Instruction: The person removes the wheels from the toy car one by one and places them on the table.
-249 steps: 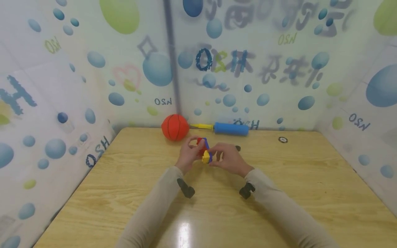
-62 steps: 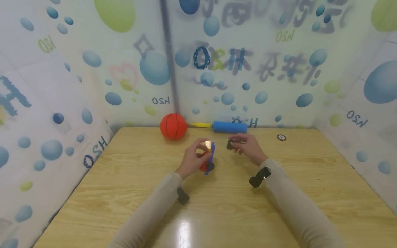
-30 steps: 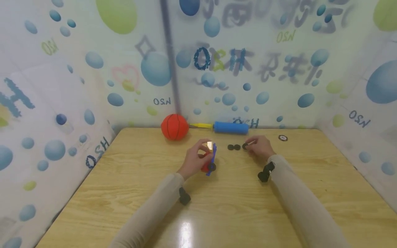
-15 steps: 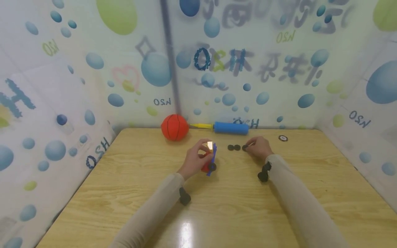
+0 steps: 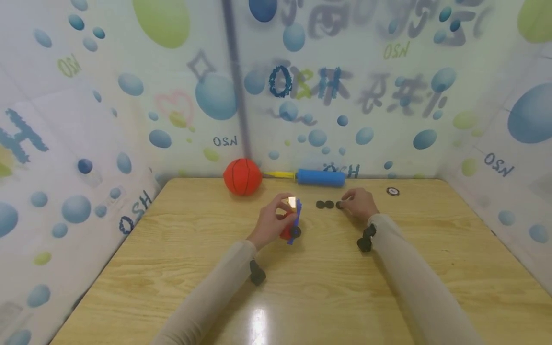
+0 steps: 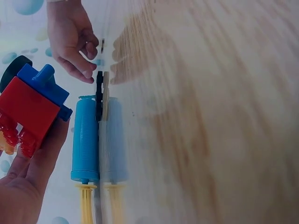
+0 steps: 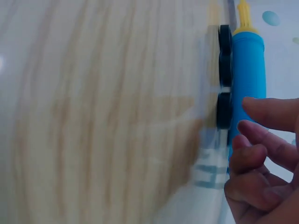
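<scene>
While the toy block car [image 5: 290, 220] is being held just above the table [image 5: 302, 287] in the left hand [image 5: 270, 223], its red and blue body clasped by curled fingers [image 6: 44, 154], a row of small black wheels [image 5: 324, 204] is being laid out on the wood to its right. One wheel [image 5: 295, 232] is seen to be mounted on the blue side of the car. The rightmost wheel [image 7: 223, 110] of the row is being touched, or nearly touched, by the right hand [image 5: 359, 203], whose fingers [image 7: 261, 140] are loosely bent and apart, with nothing clamped between them as far as can be told. The step in hand is judged to be the setting out of loose wheels beside the car. A careful pinch would be called for next if a wheel is to be lifted, since the discs are lying flat and close together. Farther back, an orange ball [image 5: 243, 176] and a blue pump [image 5: 321, 178] are lying against the wall, and a small ring [image 5: 392, 191] is lying well apart to the right.
</scene>
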Available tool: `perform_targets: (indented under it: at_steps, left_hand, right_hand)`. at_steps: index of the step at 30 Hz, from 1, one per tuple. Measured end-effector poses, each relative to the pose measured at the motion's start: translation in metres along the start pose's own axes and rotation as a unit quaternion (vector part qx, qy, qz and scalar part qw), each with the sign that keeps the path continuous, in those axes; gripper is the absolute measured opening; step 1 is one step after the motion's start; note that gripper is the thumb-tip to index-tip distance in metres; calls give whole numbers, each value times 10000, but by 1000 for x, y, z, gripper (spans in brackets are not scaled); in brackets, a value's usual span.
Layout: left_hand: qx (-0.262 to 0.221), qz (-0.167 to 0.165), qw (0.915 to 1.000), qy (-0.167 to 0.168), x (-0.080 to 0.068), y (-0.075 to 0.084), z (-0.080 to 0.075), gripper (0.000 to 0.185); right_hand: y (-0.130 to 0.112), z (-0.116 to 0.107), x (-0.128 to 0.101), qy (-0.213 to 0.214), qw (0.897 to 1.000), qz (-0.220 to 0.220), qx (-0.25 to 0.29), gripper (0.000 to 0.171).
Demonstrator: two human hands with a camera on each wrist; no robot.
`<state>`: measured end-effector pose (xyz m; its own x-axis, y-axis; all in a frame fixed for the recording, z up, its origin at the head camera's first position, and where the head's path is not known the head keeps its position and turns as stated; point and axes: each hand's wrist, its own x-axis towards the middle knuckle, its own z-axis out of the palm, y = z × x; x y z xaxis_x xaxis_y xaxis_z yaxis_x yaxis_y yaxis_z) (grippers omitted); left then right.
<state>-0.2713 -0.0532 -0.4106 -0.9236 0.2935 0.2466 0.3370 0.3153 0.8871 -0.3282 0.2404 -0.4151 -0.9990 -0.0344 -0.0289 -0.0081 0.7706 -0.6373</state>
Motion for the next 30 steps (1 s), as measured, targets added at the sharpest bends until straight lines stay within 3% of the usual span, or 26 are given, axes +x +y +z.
perform_targets:
  at_steps: [8, 13, 17, 24, 30]
  left_hand:
    - [35, -64, 10000, 52, 0, 0, 0, 49]
    - [27, -29, 10000, 36, 2, -1, 0, 48]
    - [48, -18, 10000, 52, 2, -1, 0, 48]
    - [75, -21, 9999, 94, 3, -1, 0, 47]
    - [46, -76, 9999, 117, 3, 1, 0, 45]
  right_hand:
    - [-21, 7, -9, 54, 9979, -511, 397, 27]
    - [-41, 18, -14, -216, 9932, -769, 848, 25]
    - [-54, 25, -19, -494, 9822, -945, 1544, 30]
    - [-70, 37, -31, -1095, 9513, -1198, 2619, 36]
    - [-74, 47, -37, -753, 9500, -1251, 2761, 33]
